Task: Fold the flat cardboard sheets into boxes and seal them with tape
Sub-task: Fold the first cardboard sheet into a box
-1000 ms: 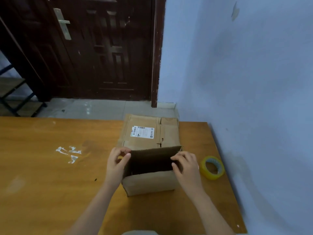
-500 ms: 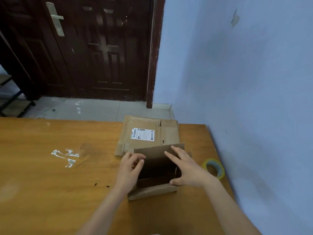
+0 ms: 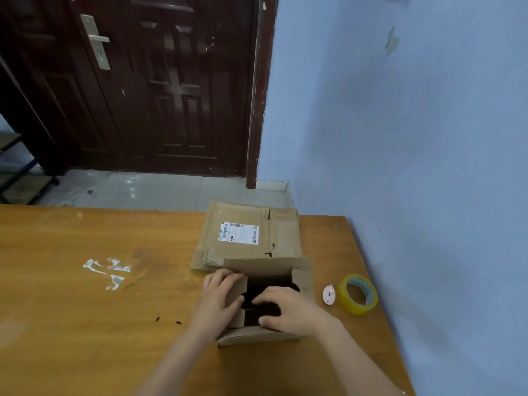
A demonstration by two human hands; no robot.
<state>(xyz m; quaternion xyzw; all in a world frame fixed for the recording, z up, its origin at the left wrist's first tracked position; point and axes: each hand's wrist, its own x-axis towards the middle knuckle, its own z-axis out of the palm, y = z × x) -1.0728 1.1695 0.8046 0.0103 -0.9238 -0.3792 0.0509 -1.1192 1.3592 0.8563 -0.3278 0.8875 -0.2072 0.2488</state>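
Note:
A small brown cardboard box (image 3: 303, 270) stands open-topped near the table's right side, its far flap upright and its right flap leaning outward. My left hand (image 3: 220, 298) presses the left flap inward with fairly straight fingers. My right hand (image 3: 291, 310) lies palm down over the near flap, fingers reaching into the dark opening, thumb along the flap's edge. Behind the box lies a stack of flat cardboard sheets (image 3: 285, 238) with a white shipping label on top. A yellowish tape roll (image 3: 353, 308) rests to the right of the box.
A small pink cutter (image 3: 328, 294) lies between the box and the tape. The wooden table (image 3: 85, 324) has white smears (image 3: 107, 270) at its middle. A blue wall (image 3: 428, 167) runs close along the table's right edge; a dark door (image 3: 171, 81) stands beyond.
The right hand left the far flap and came down onto the near flap. The left hand moved onto the left flap, folding it inward. The pink cutter has come into sight.

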